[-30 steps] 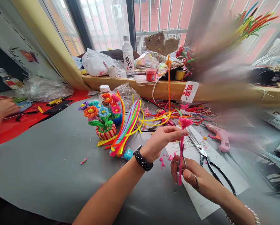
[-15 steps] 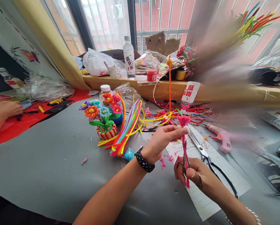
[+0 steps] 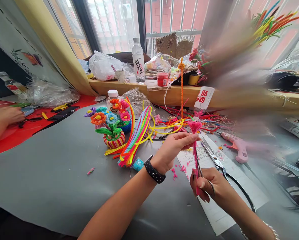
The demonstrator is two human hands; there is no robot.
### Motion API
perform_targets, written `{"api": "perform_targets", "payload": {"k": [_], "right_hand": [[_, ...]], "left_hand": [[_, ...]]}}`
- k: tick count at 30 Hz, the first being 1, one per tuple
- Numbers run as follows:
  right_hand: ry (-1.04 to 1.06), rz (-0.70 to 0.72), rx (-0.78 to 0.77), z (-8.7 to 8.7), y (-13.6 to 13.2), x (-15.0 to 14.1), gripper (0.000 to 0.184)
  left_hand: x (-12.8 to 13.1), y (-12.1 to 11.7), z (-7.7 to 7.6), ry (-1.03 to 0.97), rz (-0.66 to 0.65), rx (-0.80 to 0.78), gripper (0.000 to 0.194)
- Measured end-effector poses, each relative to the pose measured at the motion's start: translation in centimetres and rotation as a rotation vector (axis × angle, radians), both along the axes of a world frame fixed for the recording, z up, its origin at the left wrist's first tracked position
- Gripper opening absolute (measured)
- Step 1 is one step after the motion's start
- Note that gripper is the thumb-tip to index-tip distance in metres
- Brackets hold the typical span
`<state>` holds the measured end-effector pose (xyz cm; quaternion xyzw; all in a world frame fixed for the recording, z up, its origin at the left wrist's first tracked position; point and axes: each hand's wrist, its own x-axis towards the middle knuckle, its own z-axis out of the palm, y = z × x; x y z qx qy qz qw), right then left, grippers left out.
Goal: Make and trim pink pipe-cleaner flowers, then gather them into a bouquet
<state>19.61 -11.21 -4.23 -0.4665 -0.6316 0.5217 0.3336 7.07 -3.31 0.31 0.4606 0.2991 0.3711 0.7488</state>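
while the left hand point(image 3: 174, 148) pinches the pink flower point(image 3: 194, 126) by its stem, thumb and fingers closed just under the bloom, the right hand point(image 3: 208, 183) grips the small scissors point(image 3: 199, 168) by their handles, below and a little to the right. the flower stands upright near the middle of the scene, bloom on top, its stem running down close alongside the blades to the right hand's fingers. whether the blades press on the stem, i cannot tell. a black watch point(image 3: 154, 170) with pale dots circles the left wrist.

under and beside the right hand, a sheet of paper point(image 3: 215, 213) lies on the grey table point(image 3: 51, 186), with big scissors point(image 3: 215, 158) resting on it. to their right is a pink glue gun point(image 3: 238, 148). pink scraps point(image 3: 174, 173) lie just left of the paper. farther left, a bundle of coloured stems point(image 3: 136, 136) leans beside a striped flower pot point(image 3: 114, 139), near a small blue packet point(image 3: 138, 164). an orange stem point(image 3: 182, 96) stands tall at the far side. beyond, a water bottle point(image 3: 138, 63) and a red jar point(image 3: 162, 79) stand on the windowsill point(image 3: 109, 86). at the far left, another person's hand point(image 3: 10, 115) is over a red cloth point(image 3: 6, 135).
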Motion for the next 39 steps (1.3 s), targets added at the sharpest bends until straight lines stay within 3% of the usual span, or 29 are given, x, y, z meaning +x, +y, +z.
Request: {"api": "perform_targets", "payload": {"k": [18,25,30,34,37,39], "right_hand": [[-0.108,-0.036,0.060,0.3,0.3,0.4,0.068],[-0.079,0.007,0.047,1.1,0.3,0.5,0.065],[-0.023,0.121,0.072,1.2,0.2,0.5,0.061],[-0.021,0.007,0.075,0.7,0.5,0.9,0.061],[0.013,-0.062,-0.013,0.5,0.5,1.1,0.067],[0.050,-0.090,-0.060,0.8,0.4,0.9,0.057]], "left_hand": [[-0.5,0.5,0.1,-0.023,0.037,0.041,0.019],[-1.0,0.9,0.5,-0.054,0.036,0.055,0.017],[-1.5,1.4,0.5,-0.087,0.043,0.066,0.016],[-1.7,1.6,0.3,-0.101,0.056,0.047,0.017],[-1.8,1.6,0.3,-0.100,0.056,0.035,0.018],[-1.7,1.6,0.3,-0.096,0.044,0.033,0.018]]}}
